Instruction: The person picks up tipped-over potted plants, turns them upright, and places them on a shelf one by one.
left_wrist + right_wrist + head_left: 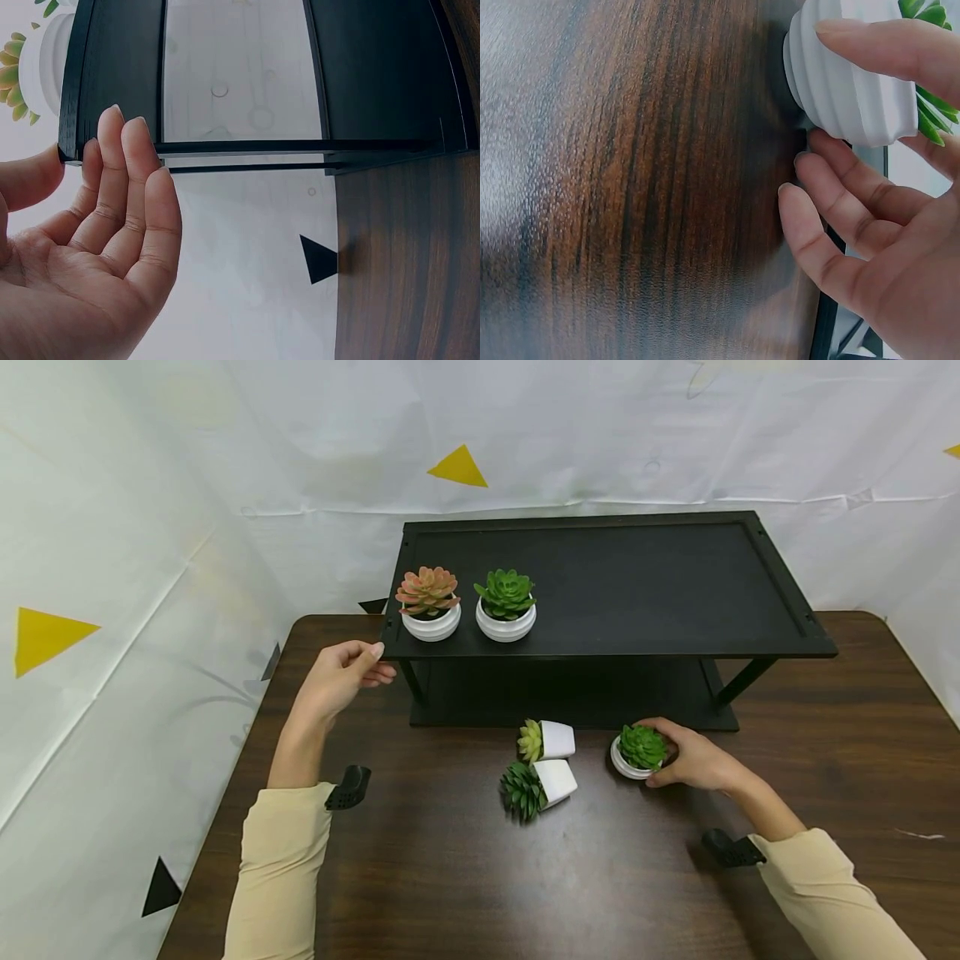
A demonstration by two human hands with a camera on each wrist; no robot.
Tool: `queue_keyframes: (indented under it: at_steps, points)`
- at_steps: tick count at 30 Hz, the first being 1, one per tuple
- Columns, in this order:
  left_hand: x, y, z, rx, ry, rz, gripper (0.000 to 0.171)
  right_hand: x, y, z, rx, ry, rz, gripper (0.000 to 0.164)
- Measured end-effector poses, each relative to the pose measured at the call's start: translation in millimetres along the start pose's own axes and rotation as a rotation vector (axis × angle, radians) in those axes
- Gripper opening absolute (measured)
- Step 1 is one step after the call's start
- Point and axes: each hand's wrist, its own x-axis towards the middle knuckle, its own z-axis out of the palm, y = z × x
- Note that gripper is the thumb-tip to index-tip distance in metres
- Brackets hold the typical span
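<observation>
My right hand (696,758) grips a small green potted succulent (642,747) on the table, thumb on one side of the white pot and fingers around the other. In the right wrist view the ribbed white pot (847,82) stands upright between thumb and fingers. At the near left corner of a black two-tier shelf (637,585), my left hand (341,681) pinches the upper board's edge. Its thumb (34,180) presses the edge and the other fingers reach below. A pinkish-orange succulent (427,593) and another green succulent (506,597) stand in round white pots on the top tier.
Between the hands, two small plants lie on their sides: a yellow-green one (531,742) and a dark green one (523,791), both in white pots. The brown wooden table (450,877) extends around the shelf. White sheeting (315,460) hangs behind and at the left.
</observation>
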Motion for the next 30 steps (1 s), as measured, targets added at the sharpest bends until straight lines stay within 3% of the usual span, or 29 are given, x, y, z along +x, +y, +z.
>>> queue_keyframes:
  at_steps: [17, 30]
  points:
    - [0.3, -2.1, 0.0, 0.011, 0.008, -0.003, 0.038, 0.6, -2.1, 1.7, -0.088, 0.045, -0.004, 0.069]
    - [0.5, -0.1, 0.2, 0.004, 0.004, -0.002, 0.038, -0.6, -4.7, 4.6, -0.081, 0.078, 0.013, 0.069]
